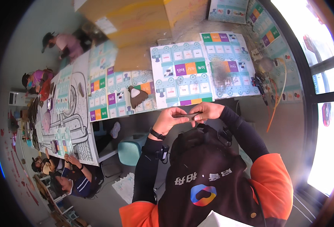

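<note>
Near the table's front edge, both my hands hold a small, flat, dark brown strip between them. My left hand is closed, its thumb and fingers pinching the strip's left part. At the other end my right hand is also closed on it, fingers bent around the edge. What the strip is made of cannot be told. To the left of my hands, a brown fan-shaped piece with a pale oval patch lies on the printed sheets covering the tabletop.
A dark hand tool lies at the right with an orange hose. Large cardboard boxes stand at the back. A green stool is below the table at left. Co-workers sit around the long table; windows line the right.
</note>
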`<state>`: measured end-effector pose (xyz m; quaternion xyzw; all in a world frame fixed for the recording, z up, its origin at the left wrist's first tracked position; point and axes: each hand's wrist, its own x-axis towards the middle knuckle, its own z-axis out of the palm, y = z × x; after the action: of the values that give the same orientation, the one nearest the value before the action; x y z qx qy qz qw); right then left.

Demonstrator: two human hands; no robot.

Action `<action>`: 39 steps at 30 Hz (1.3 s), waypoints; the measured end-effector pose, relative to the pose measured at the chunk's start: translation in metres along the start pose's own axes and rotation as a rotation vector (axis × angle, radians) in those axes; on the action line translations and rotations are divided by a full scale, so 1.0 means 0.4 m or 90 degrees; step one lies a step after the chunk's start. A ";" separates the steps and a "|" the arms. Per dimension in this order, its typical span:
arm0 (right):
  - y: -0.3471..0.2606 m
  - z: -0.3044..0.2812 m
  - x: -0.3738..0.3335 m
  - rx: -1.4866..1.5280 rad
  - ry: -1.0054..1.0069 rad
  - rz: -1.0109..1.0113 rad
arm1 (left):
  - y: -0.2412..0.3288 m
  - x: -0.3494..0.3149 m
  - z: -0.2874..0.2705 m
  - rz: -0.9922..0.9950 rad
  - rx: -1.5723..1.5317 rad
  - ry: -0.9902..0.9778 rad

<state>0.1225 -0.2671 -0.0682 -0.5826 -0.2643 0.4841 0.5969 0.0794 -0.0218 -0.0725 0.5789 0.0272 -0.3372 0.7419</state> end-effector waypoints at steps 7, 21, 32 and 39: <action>0.037 -0.106 -0.004 -0.072 0.177 0.120 | -0.025 0.158 0.096 0.158 0.346 0.277; 0.094 -0.335 -0.109 0.179 -0.001 0.001 | 0.061 0.319 0.117 -0.083 -0.014 0.054; 0.127 -0.416 -0.092 0.226 0.056 0.029 | 0.056 0.436 0.077 -0.088 -0.043 0.033; 0.148 -0.436 -0.064 0.186 0.102 0.091 | 0.034 0.489 0.063 -0.107 0.072 0.081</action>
<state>0.2501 -0.3753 -0.1497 -0.5438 -0.1009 0.5102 0.6586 0.2287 -0.1341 -0.1371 0.6359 0.1037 -0.3614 0.6740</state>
